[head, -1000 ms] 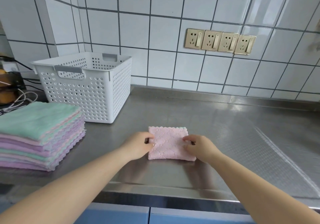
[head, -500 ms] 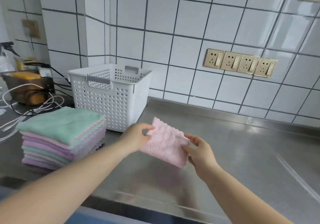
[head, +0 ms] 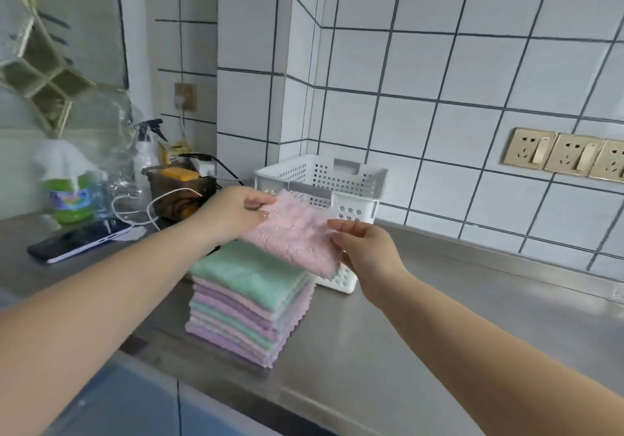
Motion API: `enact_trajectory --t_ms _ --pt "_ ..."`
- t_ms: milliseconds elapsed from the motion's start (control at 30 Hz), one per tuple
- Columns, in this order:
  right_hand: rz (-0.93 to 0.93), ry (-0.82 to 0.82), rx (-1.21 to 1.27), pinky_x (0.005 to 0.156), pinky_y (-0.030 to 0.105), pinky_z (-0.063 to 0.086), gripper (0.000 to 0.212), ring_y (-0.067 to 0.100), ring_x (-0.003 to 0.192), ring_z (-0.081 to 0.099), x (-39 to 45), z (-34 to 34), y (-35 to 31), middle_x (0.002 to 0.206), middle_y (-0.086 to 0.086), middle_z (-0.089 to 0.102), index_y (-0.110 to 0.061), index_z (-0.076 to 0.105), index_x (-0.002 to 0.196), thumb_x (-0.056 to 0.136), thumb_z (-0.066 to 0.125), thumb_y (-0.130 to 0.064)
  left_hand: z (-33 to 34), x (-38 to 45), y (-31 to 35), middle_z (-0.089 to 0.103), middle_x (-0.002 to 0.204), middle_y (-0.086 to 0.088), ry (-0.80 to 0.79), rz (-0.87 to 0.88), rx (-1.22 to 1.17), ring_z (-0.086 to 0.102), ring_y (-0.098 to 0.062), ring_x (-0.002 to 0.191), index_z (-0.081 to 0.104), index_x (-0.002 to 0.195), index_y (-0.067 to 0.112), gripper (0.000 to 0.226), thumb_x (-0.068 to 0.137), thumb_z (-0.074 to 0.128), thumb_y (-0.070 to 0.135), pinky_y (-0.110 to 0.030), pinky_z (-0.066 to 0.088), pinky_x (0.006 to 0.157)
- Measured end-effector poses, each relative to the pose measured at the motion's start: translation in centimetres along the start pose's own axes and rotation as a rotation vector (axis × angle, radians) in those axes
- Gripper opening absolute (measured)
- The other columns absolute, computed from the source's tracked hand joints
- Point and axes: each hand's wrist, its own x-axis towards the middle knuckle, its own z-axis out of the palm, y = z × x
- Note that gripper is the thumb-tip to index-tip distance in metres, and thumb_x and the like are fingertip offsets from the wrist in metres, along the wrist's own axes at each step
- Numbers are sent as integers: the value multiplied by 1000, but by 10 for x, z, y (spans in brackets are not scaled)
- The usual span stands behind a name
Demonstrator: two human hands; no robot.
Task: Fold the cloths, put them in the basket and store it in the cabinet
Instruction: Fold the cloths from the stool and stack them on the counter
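So the pink cloth point(head: 293, 238) is off the counter point(head: 439, 317) now. A second ago it lay flat there, folded, with both hands on it; now it's lifted and carried left, hanging over the stack point(head: 250, 304) right in front of the basket point(head: 351, 182). Left hand point(head: 233, 212) pinches its far corner between thumb and fingers. Right hand point(head: 364, 246) holds the near edge, thumb on top, other fingers hidden underneath. So the fold looks finished and it's heading into the basket, I'd guess. Plenty of cloths left in that stack, and the cabinet part is still a way off.
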Motion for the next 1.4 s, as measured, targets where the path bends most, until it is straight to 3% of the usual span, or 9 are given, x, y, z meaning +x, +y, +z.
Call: enact_trajectory --t_ms 200,367,600,867,1067,1167,1233,1300,1400 --pt "51 -37 -87 85 37 52 20 19 77 58 5 45 13 84 5 68 -20 68 81 85 60 -2 -22 -3 -44 64 122 -4 -4 -136 20 59 -13 110 67 114 13 30 86 63 4 -19 39 91" --pt "78 -27 -134 59 22 42 21 11 57 50 5 52 24 73 0 62 -18 68 83 87 56 -2 -20 -9 -53 62 125 -4 -37 -126 42 56 -9 111 65 117 10 31 88 59 3 -16 36 90" --pt "100 -37 -141 89 42 52 20 19 77 57 6 53 31 84 5 69 -18 71 86 86 56 -5 -22 -13 -56 59 130 -1 -28 -77 101 53 -10 119 63 121 12 31 92 54 7 -14 33 91" --pt "92 -60 -75 92 41 50 18 19 82 59 7 57 27 93 10 68 -14 70 88 89 56 -4 -28 -10 -61 58 132 1 -42 -62 138 51 -9 122 62 122 14 31 92 54 8 -13 31 93" --pt "14 -74 -329 58 20 41 15 11 66 51 -5 54 29 79 -4 65 -24 70 84 87 60 -14 -33 -13 -68 58 129 7 -190 -54 361 54 -7 113 62 122 25 32 92 53 19 -19 39 93" --pt "-152 16 -389 51 12 38 15 0 56 50 -1 53 21 100 3 61 -27 66 81 90 56 -19 -37 -9 -55 53 121 10 -151 25 432 54 -14 114 59 126 23 34 92 52 19 -26 40 95" --pt "-274 10 -546 77 17 43 14 5 90 57 9 58 14 121 2 53 -29 67 94 90 55 -24 -34 0 -42 52 114 11 -133 96 431 52 -12 112 60 125 20 32 95 48 19 -23 36 95" --pt "-343 -79 -782 106 37 35 30 16 127 42 15 72 12 139 0 42 -30 60 121 92 52 -32 -24 8 -32 58 113 8 -201 115 456 56 -15 105 62 121 19 31 95 45 19 -27 43 92" --pt "-365 -283 -1166 110 59 19 43 21 140 25 8 91 27 144 -1 35 -32 40 137 95 36 -41 1 10 -41 64 115 -6 -417 129 621 59 -24 105 60 108 15 28 91 38 19 -32 46 86"
